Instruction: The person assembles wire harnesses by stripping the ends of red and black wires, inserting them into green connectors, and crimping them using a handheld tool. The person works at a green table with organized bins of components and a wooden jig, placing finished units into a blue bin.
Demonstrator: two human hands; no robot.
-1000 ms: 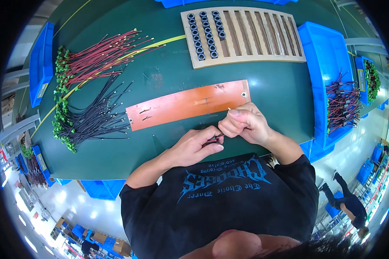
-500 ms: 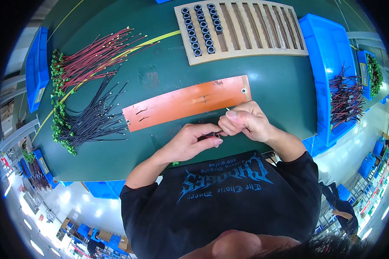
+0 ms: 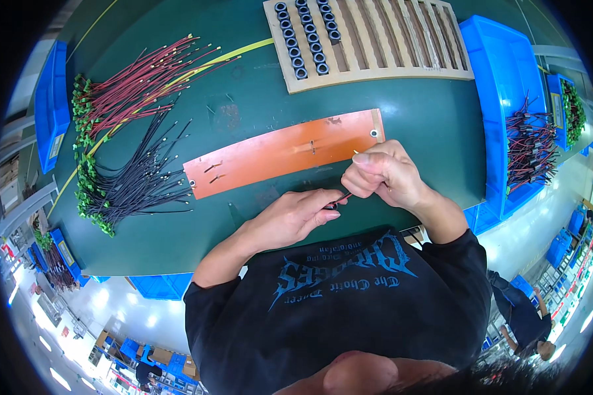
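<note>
Right now both hands meet at the near edge of the green counter (image 3: 415, 125), just below the orange mat (image 3: 283, 153). The right hand (image 3: 383, 174) is pinched closed on one end of a thin red-and-black wire (image 3: 341, 198), and the left hand (image 3: 295, 214) has its fingers curled around the other end, where something small and dark sits between the fingertips.

Judging by the piles, plenty is left: a big fan of red wires (image 3: 145, 76) and another of black wires (image 3: 135, 181) with green ends lie untouched on the far left. A bundle of wires (image 3: 527, 148) already rests in the blue bin (image 3: 494, 72) on the right, so some of the work looks done. On the wooden slatted rack (image 3: 389, 39), only the left rows carry dark ring cores (image 3: 303, 36); the other slots are bare.

What exactly the left fingertips grip is too small to make out. A few tiny pieces on the mat are unreadable too, and the fisheye rim cuts off the bins at both sides.
</note>
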